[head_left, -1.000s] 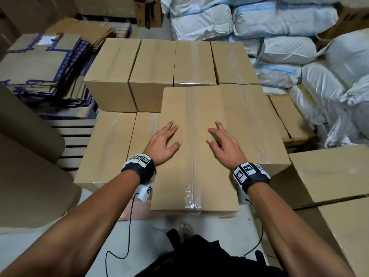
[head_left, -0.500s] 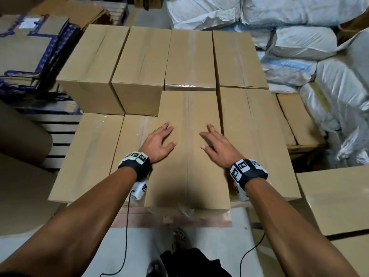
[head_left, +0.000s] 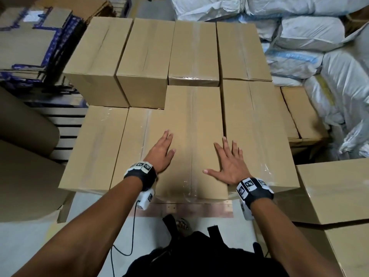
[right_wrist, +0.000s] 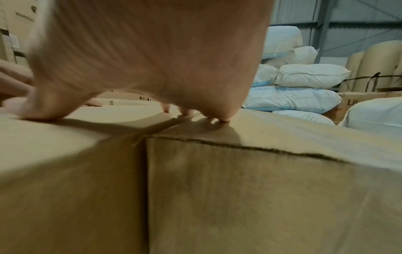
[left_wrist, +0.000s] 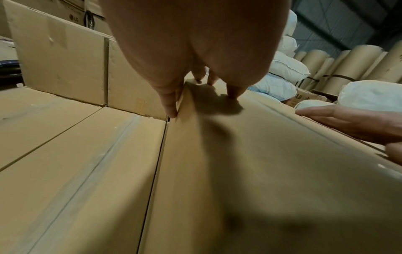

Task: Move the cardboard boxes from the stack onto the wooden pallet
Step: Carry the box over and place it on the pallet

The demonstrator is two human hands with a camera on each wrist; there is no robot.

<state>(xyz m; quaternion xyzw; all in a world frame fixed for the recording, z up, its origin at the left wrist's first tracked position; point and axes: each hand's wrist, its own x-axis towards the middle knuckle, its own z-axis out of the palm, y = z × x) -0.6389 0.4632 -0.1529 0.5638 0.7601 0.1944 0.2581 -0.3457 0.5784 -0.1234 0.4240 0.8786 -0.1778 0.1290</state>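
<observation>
Palms flat, fingers spread: that is how both of my hands lie on the box (head_left: pixel 191 140) I am seating on the wooden pallet (head_left: pixel 65 124). My left hand (head_left: pixel 160 151) rests near the box's left edge, its little finger running along that edge where the top drops to the lower box (head_left: pixel 131 148) beside it, as the left wrist view shows. My right hand (head_left: pixel 227 164) straddles the seam on the other side, thumb on this box and fingertips over on the neighbouring box (head_left: pixel 257 136), so I judge I am feeling whether the two tops sit level and tight. Neither grip is closed on anything; both are released and merely pressing down.

The box sits in the near row of the upper layer, its far end butted against the back row of boxes (head_left: pixel 193 52), its near end roughly flush with the front. I press from above rather than hold the sides because, as I read it, the load is already down and only needs settling. Two lower boxes on my left remain uncovered, so more of the layer is still to fill. White sacks (head_left: pixel 311 37) are heaped to the right, and more cartons (head_left: pixel 337 186) stand at my right.
</observation>
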